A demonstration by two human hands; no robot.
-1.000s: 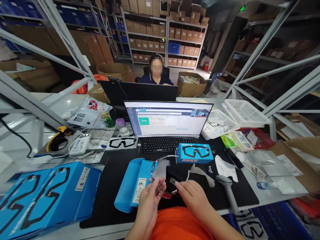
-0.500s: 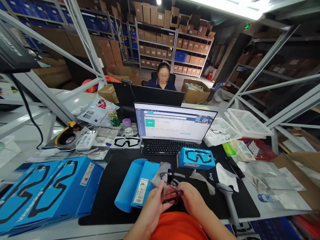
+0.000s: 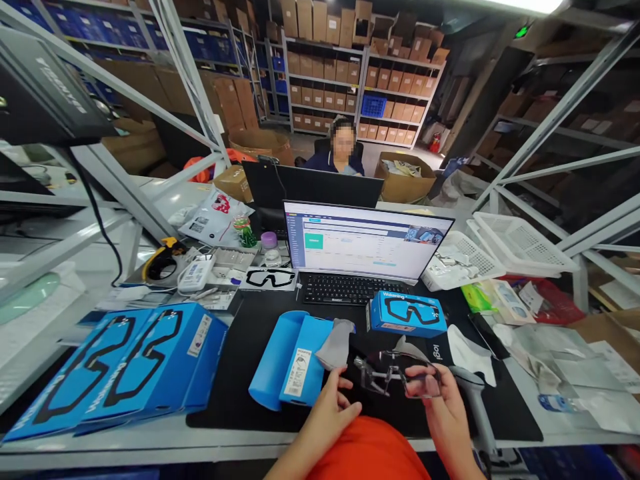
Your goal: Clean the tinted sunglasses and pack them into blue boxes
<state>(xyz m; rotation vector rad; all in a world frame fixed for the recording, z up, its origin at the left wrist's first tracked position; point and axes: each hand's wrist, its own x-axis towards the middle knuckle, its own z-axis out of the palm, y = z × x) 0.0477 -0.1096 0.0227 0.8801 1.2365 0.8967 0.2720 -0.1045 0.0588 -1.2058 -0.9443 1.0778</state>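
A pair of glasses [image 3: 393, 375] with tinted lenses and a dark frame is above the black desk mat [image 3: 225, 393]. My right hand [image 3: 443, 400] is closed on it at the right-hand lens, with fingers showing through the lens. My left hand [image 3: 333, 403] is off the glasses, fingers apart and nothing in them. Just beyond the left fingertips lies a grey cloth pouch [image 3: 337, 345], partly over an opened blue box [image 3: 305, 357] with a white label. A closed blue glasses box [image 3: 407, 313] stands behind the glasses.
Large blue boxes [image 3: 150, 367] occupy the left side. A keyboard [image 3: 340, 289] sits below the monitor [image 3: 363, 243]. A barcode scanner [image 3: 475, 400] and a white cloth [image 3: 470, 353] lie at right, near white baskets [image 3: 520, 247]. A co-worker [image 3: 340, 150] sits opposite.
My left hand has let go of the glasses and moved apart from them. My right hand has carried the glasses to the right, where more of them shows. The camera view has shifted slightly.
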